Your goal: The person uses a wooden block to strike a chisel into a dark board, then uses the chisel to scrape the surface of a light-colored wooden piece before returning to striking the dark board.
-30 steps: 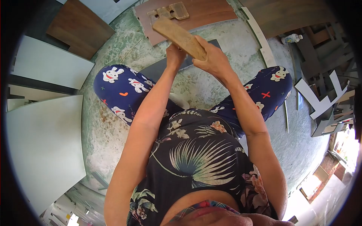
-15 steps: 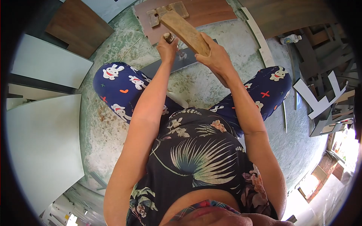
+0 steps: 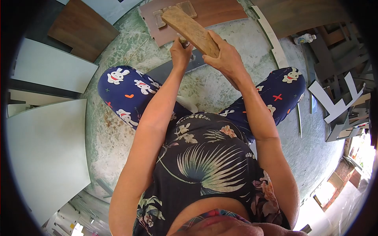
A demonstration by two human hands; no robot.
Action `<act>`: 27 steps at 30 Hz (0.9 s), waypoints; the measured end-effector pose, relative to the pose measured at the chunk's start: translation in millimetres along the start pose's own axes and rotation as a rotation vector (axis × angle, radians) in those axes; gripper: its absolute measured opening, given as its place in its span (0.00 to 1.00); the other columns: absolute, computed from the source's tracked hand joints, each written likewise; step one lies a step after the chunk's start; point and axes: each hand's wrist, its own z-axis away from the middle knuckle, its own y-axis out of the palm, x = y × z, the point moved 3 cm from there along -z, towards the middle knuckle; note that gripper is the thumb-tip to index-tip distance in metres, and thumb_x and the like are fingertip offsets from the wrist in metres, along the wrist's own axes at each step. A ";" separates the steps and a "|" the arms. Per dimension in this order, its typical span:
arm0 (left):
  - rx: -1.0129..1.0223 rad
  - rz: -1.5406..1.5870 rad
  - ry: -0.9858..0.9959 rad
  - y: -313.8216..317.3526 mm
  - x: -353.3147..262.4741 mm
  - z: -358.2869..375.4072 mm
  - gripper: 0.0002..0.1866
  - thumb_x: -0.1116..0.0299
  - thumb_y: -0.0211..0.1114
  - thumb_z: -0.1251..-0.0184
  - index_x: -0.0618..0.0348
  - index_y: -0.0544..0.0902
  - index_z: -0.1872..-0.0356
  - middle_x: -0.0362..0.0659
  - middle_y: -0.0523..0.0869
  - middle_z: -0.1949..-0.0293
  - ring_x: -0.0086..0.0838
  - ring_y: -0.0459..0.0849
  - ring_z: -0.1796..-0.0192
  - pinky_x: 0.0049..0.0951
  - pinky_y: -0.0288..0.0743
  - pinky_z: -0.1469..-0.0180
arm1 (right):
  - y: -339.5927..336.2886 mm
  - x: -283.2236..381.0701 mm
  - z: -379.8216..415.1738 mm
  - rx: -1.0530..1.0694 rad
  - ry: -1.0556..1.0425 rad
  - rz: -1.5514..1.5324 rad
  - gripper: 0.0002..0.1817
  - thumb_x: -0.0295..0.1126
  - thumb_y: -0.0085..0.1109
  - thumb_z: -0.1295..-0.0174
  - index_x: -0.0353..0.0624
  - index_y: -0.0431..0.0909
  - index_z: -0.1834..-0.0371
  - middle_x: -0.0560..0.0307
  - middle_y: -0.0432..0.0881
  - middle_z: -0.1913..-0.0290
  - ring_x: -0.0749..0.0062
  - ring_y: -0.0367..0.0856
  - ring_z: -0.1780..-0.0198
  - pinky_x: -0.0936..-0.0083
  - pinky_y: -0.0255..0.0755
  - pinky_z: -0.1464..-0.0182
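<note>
My right hand (image 3: pixel 226 59) is wrapped round one end of a thick wooden block (image 3: pixel 191 31), which slants up and left in front of me. Below the block's left side, my left hand (image 3: pixel 181 55) grips a short chisel-like tool (image 3: pixel 182 40) upright; its round, worn handle end shows beside the block, and its lower part is hidden. Under both hands a long dark grey board (image 3: pixel 159 72) lies across the floor between my knees. A pale, roughened spot (image 3: pixel 193 57) shows on that board, close to my left hand.
A brown panel (image 3: pixel 224 11) lies ahead with wooden pieces (image 3: pixel 189 8) on it. Large white panels (image 3: pixel 47 149) stand on the left. Offcuts (image 3: pixel 338 104) are heaped on the right, near a plastic bottle (image 3: pixel 305 39). A narrow white strip (image 3: pixel 271 39) lies ahead on the right.
The block has shifted slightly left and now partly covers the tool's handle end. My left hand has moved a little right and down with the tool.
</note>
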 end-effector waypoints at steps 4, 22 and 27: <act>0.015 0.000 0.018 -0.9 -6.2 4.1 0.15 0.72 0.71 0.45 0.66 0.78 0.58 0.50 0.86 0.71 0.31 0.86 0.75 0.30 0.78 0.74 | 2.2 2.4 0.8 0.043 0.026 0.003 0.44 0.41 0.65 0.55 0.48 0.64 0.30 0.36 0.79 0.47 0.45 0.78 0.46 0.64 0.71 0.44; 0.007 0.012 -0.139 -3.3 23.7 -19.8 0.18 0.69 0.68 0.41 0.67 0.74 0.53 0.52 0.87 0.68 0.36 0.88 0.71 0.33 0.81 0.70 | 20.4 -18.2 -10.1 0.123 0.091 -0.009 0.46 0.45 0.65 0.57 0.44 0.63 0.30 0.36 0.78 0.44 0.45 0.78 0.44 0.64 0.70 0.41; -0.053 0.041 -0.122 -14.1 14.5 -22.1 0.17 0.70 0.71 0.44 0.68 0.74 0.59 0.47 0.83 0.75 0.28 0.84 0.78 0.31 0.78 0.75 | 7.3 -19.3 -11.4 0.004 0.053 -0.035 0.45 0.44 0.65 0.56 0.43 0.63 0.30 0.37 0.78 0.43 0.48 0.78 0.43 0.66 0.69 0.40</act>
